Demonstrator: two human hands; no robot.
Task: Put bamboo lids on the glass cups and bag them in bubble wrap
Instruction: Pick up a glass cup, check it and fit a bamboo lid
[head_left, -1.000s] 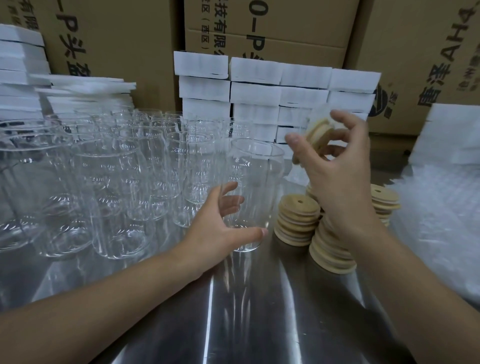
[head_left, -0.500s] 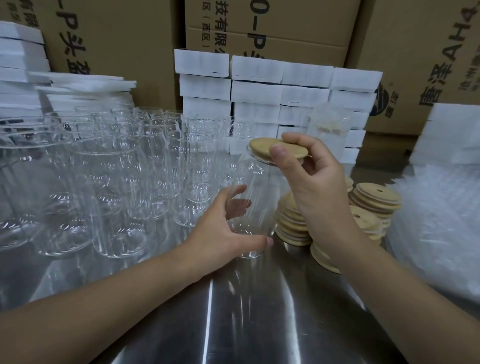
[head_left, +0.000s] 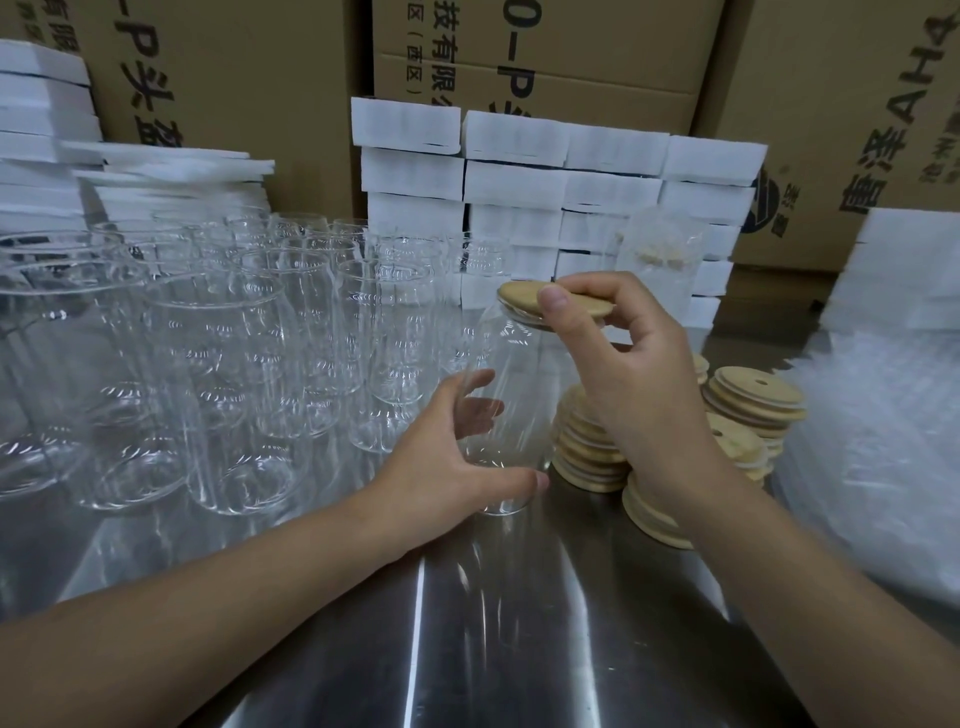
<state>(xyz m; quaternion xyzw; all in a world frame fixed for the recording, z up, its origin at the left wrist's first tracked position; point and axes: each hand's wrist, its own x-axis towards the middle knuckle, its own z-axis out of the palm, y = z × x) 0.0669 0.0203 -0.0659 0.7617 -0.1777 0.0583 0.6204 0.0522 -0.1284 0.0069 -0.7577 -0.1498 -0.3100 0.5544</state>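
Observation:
A clear glass cup (head_left: 511, 379) stands upright on the steel table (head_left: 467, 623) in the middle. My left hand (head_left: 447, 467) wraps around its lower part. My right hand (head_left: 618, 364) pinches a round bamboo lid (head_left: 524, 300) that lies on the cup's rim, slightly tilted. Stacks of bamboo lids (head_left: 753, 400) stand just right of the cup, partly behind my right wrist. A heap of bubble wrap (head_left: 872, 457) lies at the right edge. One bagged, lidded cup (head_left: 660, 249) stands behind, against the foam.
Several empty glass cups (head_left: 218, 374) crowd the left half of the table. White foam blocks (head_left: 561, 171) are stacked at the back and on the far left (head_left: 41, 135). Cardboard boxes (head_left: 545, 57) form the wall behind.
My right hand brought the bamboo lid down from mid-air onto the cup's rim. My left hand stayed around the cup, which shifted slightly toward me.

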